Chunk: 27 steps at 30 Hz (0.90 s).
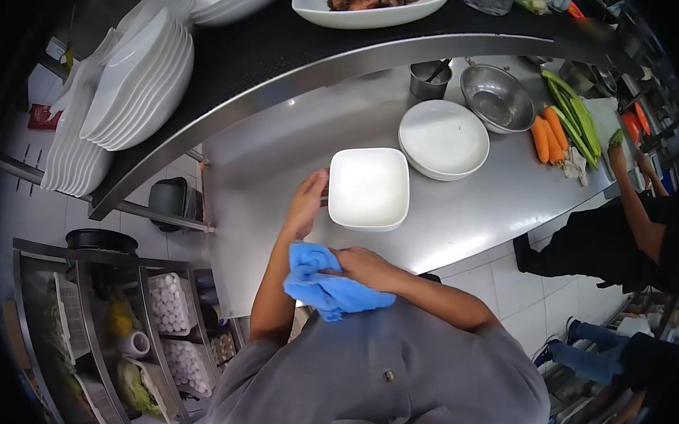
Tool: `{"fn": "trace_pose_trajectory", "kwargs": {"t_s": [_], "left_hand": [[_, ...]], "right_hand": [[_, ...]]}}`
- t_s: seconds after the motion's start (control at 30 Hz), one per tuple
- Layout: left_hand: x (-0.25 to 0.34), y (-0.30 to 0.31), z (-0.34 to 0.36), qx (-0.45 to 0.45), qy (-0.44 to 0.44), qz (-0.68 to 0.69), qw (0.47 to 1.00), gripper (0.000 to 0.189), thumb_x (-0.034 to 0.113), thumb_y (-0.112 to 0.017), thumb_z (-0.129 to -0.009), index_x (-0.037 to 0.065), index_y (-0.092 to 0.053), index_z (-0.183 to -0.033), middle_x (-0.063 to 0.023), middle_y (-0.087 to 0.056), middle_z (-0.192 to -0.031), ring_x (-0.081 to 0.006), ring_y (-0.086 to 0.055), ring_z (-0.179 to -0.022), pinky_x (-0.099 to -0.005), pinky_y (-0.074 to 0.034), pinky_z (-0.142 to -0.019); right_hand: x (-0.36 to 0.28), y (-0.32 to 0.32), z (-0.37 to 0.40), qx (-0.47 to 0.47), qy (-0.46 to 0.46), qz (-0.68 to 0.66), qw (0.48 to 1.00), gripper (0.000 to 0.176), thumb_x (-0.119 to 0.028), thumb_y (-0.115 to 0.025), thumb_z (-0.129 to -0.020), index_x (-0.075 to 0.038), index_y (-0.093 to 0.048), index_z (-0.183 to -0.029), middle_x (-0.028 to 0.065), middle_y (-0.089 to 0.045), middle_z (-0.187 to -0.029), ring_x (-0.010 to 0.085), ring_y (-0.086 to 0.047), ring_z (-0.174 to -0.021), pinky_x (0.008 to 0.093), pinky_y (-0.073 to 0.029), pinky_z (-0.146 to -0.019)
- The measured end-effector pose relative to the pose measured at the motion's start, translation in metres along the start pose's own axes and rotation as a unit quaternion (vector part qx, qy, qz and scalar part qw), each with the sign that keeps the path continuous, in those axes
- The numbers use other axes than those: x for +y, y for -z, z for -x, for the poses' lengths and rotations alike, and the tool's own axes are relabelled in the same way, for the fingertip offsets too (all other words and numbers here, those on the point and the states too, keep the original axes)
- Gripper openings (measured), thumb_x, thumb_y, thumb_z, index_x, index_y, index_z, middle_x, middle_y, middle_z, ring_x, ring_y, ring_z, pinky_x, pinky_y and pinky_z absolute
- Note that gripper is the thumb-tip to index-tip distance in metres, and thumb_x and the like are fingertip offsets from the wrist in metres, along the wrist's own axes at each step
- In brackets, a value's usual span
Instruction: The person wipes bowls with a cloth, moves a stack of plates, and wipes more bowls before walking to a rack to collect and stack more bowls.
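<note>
A white square bowl (369,188) is over the steel counter in front of me, with the edge of another white piece showing under its near side. My left hand (307,203) is closed at the bowl's left side, its fingers partly hidden behind the rim. Close to my chest, my right hand (363,267) is wrapped round a bunched blue cloth (328,284), which hangs down against my grey shirt. To the right of the square bowl stands a short stack of round white plates (444,139).
Beyond the plates are a metal bowl (499,97), a metal pot (429,82), carrots (549,137) and long green vegetables (579,117). A co-worker's hand (619,157) is at the far right. An overhead shelf (248,50) carries stacked white dishes (147,79). Egg trays (172,303) fill a left rack.
</note>
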State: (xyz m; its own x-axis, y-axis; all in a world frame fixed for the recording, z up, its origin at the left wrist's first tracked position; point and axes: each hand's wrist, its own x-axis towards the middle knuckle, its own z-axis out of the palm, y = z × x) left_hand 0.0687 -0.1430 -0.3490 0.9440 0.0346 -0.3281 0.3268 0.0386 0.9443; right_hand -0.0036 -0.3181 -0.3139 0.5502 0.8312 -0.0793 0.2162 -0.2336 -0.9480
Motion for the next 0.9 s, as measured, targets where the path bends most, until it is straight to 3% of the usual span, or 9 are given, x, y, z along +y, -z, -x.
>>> {"fn": "trace_pose_trajectory", "kwargs": {"t_s": [0.2,0.27,0.37,0.47,0.57,0.67,0.73,0.8,0.9], "left_hand": [[-0.053,0.083,0.052,0.012,0.041,0.104,0.994,0.057,0.051,-0.041,-0.095,0.006,-0.046,-0.131,-0.0149,-0.056,-0.119,-0.0269,-0.056,-0.106,-0.0407,-0.048,-0.087],[-0.085,0.109,0.073,-0.003,-0.075,0.244,0.967,0.053,0.045,-0.042,-0.096,0.007,-0.044,-0.132,-0.0170,-0.054,-0.121,-0.0289,-0.056,-0.109,-0.0442,-0.047,-0.091],[-0.118,0.131,0.076,0.093,-0.047,0.258,0.961,0.049,0.037,-0.050,-0.093,0.005,-0.045,-0.130,-0.0157,-0.056,-0.119,-0.0294,-0.055,-0.110,-0.0451,-0.047,-0.093],[-0.102,0.124,0.097,0.292,-0.107,0.011,0.950,0.042,0.022,-0.061,-0.087,-0.001,-0.052,-0.121,-0.0121,-0.061,-0.111,-0.0247,-0.057,-0.103,-0.0383,-0.045,-0.094],[-0.034,0.099,0.090,0.473,-0.193,-0.346,0.787,0.032,0.024,-0.050,-0.097,-0.005,-0.058,-0.106,-0.0203,-0.062,-0.106,-0.0265,-0.059,-0.095,-0.0357,-0.046,-0.090],[-0.015,0.027,0.062,0.279,-0.283,-0.204,0.895,0.049,0.036,-0.045,-0.099,-0.005,-0.048,-0.126,-0.0204,-0.050,-0.129,-0.0301,-0.051,-0.115,-0.0398,-0.040,-0.100],[-0.029,-0.007,0.033,0.145,-0.285,-0.090,0.943,0.057,0.042,-0.040,-0.099,-0.003,-0.040,-0.133,-0.0196,-0.043,-0.136,-0.0313,-0.045,-0.122,-0.0410,-0.037,-0.104],[-0.038,-0.018,0.012,0.024,-0.268,0.000,0.963,0.065,0.048,-0.035,-0.098,-0.002,-0.032,-0.140,-0.0189,-0.037,-0.143,-0.0326,-0.039,-0.129,-0.0422,-0.033,-0.107],[-0.037,-0.035,0.000,-0.025,-0.066,0.223,0.972,0.077,0.060,-0.031,-0.094,0.002,-0.025,-0.145,-0.0168,-0.032,-0.147,-0.0335,-0.035,-0.133,-0.0451,-0.029,-0.110]], "right_hand": [[0.007,-0.037,-0.044,0.148,0.003,0.035,0.988,0.062,-0.048,-0.053,-0.089,-0.001,-0.044,-0.128,0.0289,-0.060,-0.100,0.0453,-0.059,-0.092,0.0496,-0.046,-0.082],[0.008,-0.034,-0.047,0.161,0.098,0.101,0.977,0.065,-0.047,-0.052,-0.090,-0.001,-0.038,-0.134,0.0276,-0.054,-0.108,0.0448,-0.058,-0.091,0.0472,-0.046,-0.085],[-0.003,0.001,-0.014,0.170,0.165,0.019,0.971,0.047,-0.030,-0.062,-0.088,-0.003,-0.051,-0.124,0.0177,-0.059,-0.100,0.0316,-0.062,-0.082,0.0397,-0.051,-0.074],[0.005,0.022,0.020,0.261,0.172,-0.090,0.946,0.024,-0.017,-0.070,-0.081,-0.003,-0.064,-0.100,0.0100,-0.062,-0.085,0.0217,-0.062,-0.067,0.0314,-0.050,-0.059],[0.034,0.039,0.050,0.520,0.083,0.010,0.850,0.019,-0.016,-0.070,-0.080,-0.004,-0.061,-0.091,0.0075,-0.058,-0.076,0.0183,-0.058,-0.059,0.0302,-0.048,-0.055],[0.051,0.045,0.062,0.545,0.038,0.037,0.837,0.036,-0.020,-0.069,-0.083,-0.005,-0.056,-0.113,0.0103,-0.056,-0.104,0.0231,-0.060,-0.093,0.0329,-0.051,-0.073],[0.061,0.044,0.050,0.518,0.044,0.061,0.852,0.064,-0.030,-0.066,-0.085,-0.004,-0.039,-0.137,0.0180,-0.044,-0.132,0.0332,-0.041,-0.125,0.0418,-0.032,-0.104],[0.085,0.045,0.018,0.487,0.049,0.022,0.872,0.074,-0.037,-0.059,-0.090,-0.005,-0.023,-0.146,0.0208,-0.032,-0.144,0.0346,-0.029,-0.134,0.0418,-0.023,-0.110],[0.102,0.053,-0.001,0.425,-0.006,-0.175,0.888,0.077,-0.046,-0.048,-0.094,-0.006,-0.012,-0.149,0.0209,-0.021,-0.150,0.0331,-0.018,-0.140,0.0417,-0.016,-0.114]]}}
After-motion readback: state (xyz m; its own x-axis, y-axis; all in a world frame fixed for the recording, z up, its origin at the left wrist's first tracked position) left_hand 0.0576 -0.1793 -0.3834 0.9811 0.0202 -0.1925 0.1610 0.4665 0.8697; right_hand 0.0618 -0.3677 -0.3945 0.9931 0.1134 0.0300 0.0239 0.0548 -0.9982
